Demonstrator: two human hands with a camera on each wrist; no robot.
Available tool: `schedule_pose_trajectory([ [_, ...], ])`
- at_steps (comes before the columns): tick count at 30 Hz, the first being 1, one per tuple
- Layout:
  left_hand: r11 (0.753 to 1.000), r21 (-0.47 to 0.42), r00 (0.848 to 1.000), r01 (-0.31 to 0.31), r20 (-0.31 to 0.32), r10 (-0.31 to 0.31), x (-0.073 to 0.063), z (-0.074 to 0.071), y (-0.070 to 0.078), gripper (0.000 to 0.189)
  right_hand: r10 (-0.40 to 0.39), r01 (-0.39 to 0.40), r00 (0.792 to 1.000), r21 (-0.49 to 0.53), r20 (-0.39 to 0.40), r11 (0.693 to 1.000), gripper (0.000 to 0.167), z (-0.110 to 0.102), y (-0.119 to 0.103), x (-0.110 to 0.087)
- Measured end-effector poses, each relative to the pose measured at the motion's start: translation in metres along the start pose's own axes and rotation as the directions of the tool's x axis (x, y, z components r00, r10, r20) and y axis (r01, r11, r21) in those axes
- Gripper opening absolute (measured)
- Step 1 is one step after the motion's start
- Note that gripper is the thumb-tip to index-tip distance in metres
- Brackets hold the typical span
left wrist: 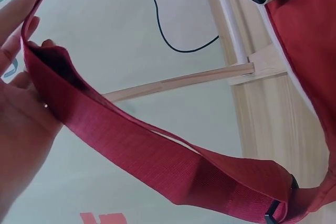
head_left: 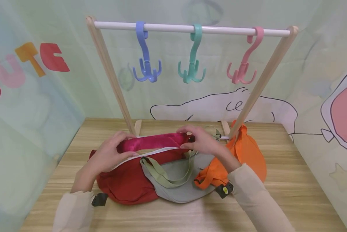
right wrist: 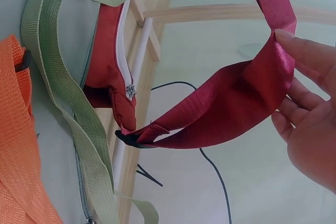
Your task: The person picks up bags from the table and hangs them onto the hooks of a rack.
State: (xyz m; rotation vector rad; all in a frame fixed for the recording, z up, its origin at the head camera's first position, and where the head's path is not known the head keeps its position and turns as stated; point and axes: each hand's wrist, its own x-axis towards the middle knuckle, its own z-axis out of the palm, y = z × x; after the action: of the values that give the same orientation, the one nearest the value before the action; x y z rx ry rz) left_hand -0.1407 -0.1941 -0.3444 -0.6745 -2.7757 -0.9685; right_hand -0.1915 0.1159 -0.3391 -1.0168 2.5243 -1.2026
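Observation:
A red bag with a white zipper edge lies on the wooden table, its crimson strap raised above it. My left hand grips the strap toward its left end. Near the other end, my right hand pinches it between thumb and fingers. In the left wrist view the strap runs doubled down to a black buckle. The right wrist view shows the strap slightly twisted below the fingertips. A grey bag with a pale green strap lies against the red one.
An orange bag lies at the right, its strap over the grey bag. Behind stands a rack with wooden legs and a white rod. Blue, green and pink hooks hang from it.

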Motion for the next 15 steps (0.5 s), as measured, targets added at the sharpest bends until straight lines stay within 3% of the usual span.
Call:
schedule_pose_trajectory([
  [5,0.997,0.003,0.995,-0.077,-0.057,0.077,0.005,-0.003,-0.001,0.046,0.007,-0.007,1.0,0.007,0.013,1.0,0.047,-0.004,-0.004,0.001],
  [15,0.994,-0.001,0.99,-0.113,-0.08,0.112,0.017,-0.018,0.007,0.045,-0.001,0.0,1.0,0.048,0.006,0.999,0.053,-0.012,-0.013,0.005],
])
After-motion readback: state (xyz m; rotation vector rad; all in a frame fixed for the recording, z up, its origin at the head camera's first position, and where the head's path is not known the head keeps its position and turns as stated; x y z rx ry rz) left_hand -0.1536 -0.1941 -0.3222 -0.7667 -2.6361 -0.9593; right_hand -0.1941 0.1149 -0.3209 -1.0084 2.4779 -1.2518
